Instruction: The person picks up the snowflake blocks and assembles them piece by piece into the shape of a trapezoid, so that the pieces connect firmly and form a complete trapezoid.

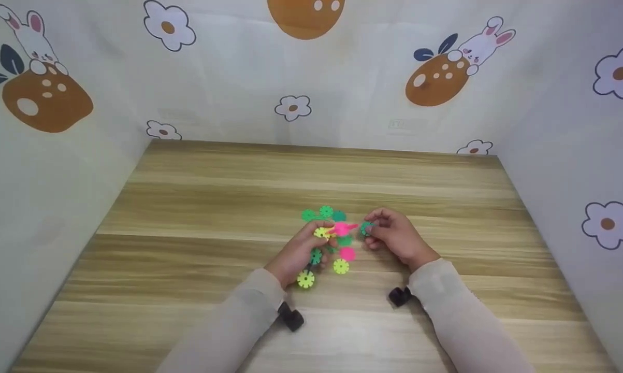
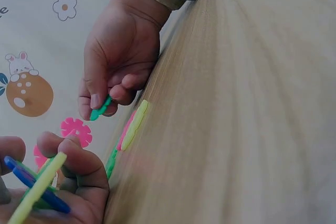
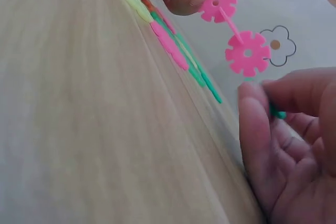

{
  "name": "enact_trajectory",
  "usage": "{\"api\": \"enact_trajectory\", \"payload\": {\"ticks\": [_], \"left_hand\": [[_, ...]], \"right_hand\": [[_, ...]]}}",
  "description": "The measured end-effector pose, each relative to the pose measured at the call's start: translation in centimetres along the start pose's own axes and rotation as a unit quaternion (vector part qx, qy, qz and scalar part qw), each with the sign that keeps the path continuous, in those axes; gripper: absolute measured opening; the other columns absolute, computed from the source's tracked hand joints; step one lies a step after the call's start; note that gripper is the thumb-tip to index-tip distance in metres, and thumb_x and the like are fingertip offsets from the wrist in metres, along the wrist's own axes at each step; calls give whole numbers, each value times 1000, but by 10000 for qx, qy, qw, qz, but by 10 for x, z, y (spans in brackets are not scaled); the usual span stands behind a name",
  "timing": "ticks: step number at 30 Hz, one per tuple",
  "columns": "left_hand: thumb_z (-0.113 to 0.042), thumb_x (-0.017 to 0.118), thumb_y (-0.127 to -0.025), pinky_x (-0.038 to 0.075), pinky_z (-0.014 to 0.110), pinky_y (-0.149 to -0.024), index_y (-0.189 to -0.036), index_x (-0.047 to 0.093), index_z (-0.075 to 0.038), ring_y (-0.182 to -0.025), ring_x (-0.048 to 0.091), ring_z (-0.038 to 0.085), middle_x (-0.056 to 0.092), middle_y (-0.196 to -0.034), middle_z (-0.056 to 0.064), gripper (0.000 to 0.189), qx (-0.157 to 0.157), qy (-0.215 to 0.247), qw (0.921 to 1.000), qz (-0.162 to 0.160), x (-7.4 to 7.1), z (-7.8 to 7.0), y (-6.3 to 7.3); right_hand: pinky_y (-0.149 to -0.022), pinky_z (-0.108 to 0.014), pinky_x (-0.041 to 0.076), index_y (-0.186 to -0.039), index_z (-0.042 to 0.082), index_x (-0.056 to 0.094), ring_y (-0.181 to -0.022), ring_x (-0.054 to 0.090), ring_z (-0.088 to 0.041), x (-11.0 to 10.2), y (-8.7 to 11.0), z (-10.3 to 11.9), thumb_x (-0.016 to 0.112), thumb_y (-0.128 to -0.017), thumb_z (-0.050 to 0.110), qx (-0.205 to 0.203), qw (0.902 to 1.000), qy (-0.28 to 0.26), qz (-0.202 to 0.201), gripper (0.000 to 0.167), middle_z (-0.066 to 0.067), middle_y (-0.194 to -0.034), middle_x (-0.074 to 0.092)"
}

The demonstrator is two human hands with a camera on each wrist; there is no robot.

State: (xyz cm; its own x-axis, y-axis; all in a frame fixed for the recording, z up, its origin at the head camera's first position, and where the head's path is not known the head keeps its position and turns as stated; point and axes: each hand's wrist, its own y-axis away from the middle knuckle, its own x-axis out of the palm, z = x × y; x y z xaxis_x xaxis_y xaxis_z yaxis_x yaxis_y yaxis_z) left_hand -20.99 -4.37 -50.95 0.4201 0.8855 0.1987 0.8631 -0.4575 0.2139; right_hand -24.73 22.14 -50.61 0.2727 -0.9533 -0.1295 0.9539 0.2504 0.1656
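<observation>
My left hand [image 1: 296, 255] grips a chain of slotted plastic snowflake discs joined edge to edge. Pink discs [image 3: 248, 53] stick out at its far end, toward the right hand. At the near end, a yellow disc [image 1: 305, 280] and a blue disc [image 2: 32, 182] show by the palm in the left wrist view. Between thumb and fingertips, my right hand [image 1: 398, 237] pinches one green snowflake disc [image 1: 366, 228], a short gap from the chain's pink tip. Fingers hide much of that green disc in the right wrist view.
Several loose discs lie flat on the wooden table [image 1: 213, 207]: a yellow one [image 1: 341, 266] and a pink one [image 1: 347, 253] near the left hand, with green ones [image 1: 326, 211] behind it. Patterned cloth walls [image 1: 228, 93] stand at the table's back and sides.
</observation>
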Motion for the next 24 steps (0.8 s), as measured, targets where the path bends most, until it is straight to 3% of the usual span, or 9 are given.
{"api": "enact_trajectory", "payload": {"ticks": [3, 7, 12, 24], "left_hand": [[-18, 43, -109, 50, 25, -58, -149, 52, -24, -69, 56, 11, 66, -117, 9, 41, -43, -74, 10000, 4, 0, -1, 0], [-18, 42, -109, 50, 25, -59, -148, 53, -27, -70, 57, 12, 68, -118, 8, 41, -128, -126, 9998, -18, 0, -2, 0], [-17, 42, -109, 50, 25, -59, -147, 54, -28, -70, 57, 12, 68, -117, 8, 42, -186, -56, 9998, -25, 1, -2, 1], [-14, 41, -107, 48, 24, -58, -148, 54, -22, -68, 55, 10, 66, -111, 6, 43, 17, -57, 9999, 106, 0, 1, 0]], "right_hand": [[-69, -27, 63, -126, -10, 57, -75, 72, -14, 0, -1, -1, 58, -100, -4, -37, 9987, -503, -3, 27, -6, -92, 67], [-71, -27, 63, -130, -14, 55, -76, 72, -12, 1, -1, -2, 55, -100, -6, -105, 9974, -713, 65, 30, -5, -94, 68], [-71, -26, 63, -132, -15, 55, -77, 72, -12, 2, -1, -2, 54, -101, -6, -128, 9972, -734, 44, 32, -5, -94, 68], [-69, -24, 60, -136, -13, 59, -73, 64, -11, 3, 0, -1, 51, -104, -4, -73, 9973, -728, 75, 35, -3, -101, 64]]}}
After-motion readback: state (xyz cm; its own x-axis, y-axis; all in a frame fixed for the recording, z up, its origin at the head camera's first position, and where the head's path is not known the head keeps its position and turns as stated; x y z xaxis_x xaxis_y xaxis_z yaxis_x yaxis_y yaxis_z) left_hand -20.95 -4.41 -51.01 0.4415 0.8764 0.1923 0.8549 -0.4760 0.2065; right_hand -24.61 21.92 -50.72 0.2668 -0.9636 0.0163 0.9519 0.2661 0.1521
